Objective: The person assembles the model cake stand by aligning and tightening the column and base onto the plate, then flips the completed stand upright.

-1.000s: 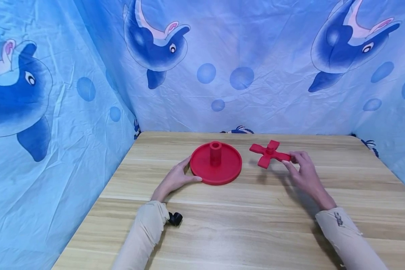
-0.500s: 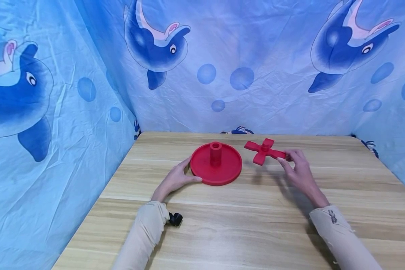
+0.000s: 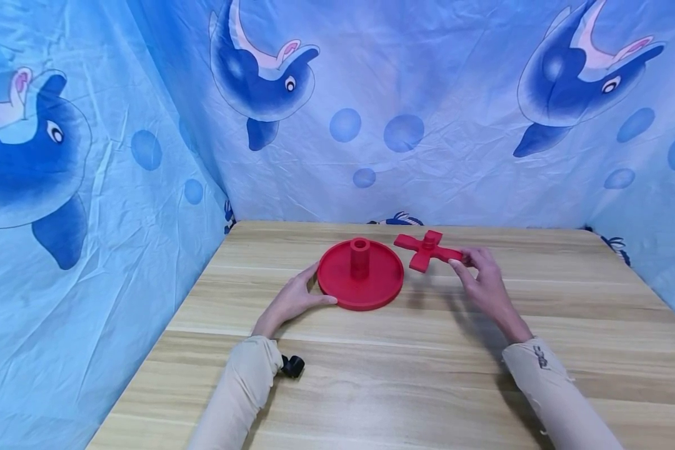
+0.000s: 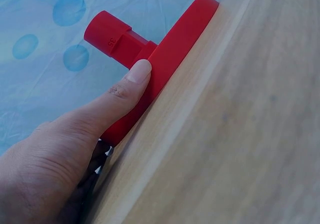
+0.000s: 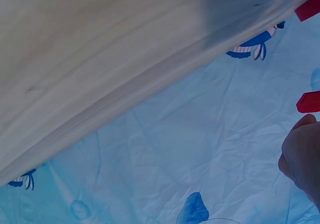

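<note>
Right hand (image 3: 488, 289) pinches a red, plastic-looking four-armed cross (image 3: 425, 252) by one tip, likely light, stiff, steadier gripped inward of there.

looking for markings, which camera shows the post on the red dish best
The left wrist view: the post appears largest, with its 35 marking legible. Head shows its hollow top, but no legible marking; right wrist shows no recognizable post.

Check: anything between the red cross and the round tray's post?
Nothing visible: the right hand holds the red cross above the table, with open space toward the post. The left hand holds the round tray from its opposite side.
</note>
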{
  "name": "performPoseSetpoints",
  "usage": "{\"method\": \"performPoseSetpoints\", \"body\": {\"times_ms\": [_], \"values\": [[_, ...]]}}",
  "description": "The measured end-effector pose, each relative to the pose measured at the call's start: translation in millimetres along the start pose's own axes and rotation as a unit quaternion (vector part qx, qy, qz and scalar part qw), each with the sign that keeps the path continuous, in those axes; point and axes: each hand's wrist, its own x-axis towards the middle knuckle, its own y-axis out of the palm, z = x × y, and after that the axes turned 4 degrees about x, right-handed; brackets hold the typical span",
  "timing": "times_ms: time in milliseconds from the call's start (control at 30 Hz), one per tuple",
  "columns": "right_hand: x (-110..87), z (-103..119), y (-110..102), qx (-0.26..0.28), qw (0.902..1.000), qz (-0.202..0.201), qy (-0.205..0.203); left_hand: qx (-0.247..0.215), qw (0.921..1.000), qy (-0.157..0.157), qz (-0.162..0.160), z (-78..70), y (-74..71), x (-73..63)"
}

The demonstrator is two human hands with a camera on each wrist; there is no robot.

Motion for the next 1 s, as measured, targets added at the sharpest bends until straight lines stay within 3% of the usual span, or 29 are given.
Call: {"method": "performPoseSetpoints", "body": {"times_ms": [167, 700, 1000], "values": [[3.8, 5.9, 6.9, 0.008, 0.9997, 0.008, 0.021, 0.001, 1.0, 0.004, -0.001, 0.5, -0.1, 0.3], [8.4, 16.7, 22.8, 0.038, 0.9984, 0.032, 0.026, 0.0, 1.0, -0.002, 0.0, 1.8, -0.3, -0.2], [12.0, 31.5, 25.8, 0.049, 0.9931, 0.083, 0.068, 0.003, 1.0, -0.005, -0.004, 0.1, -0.5, -1.4]]}}
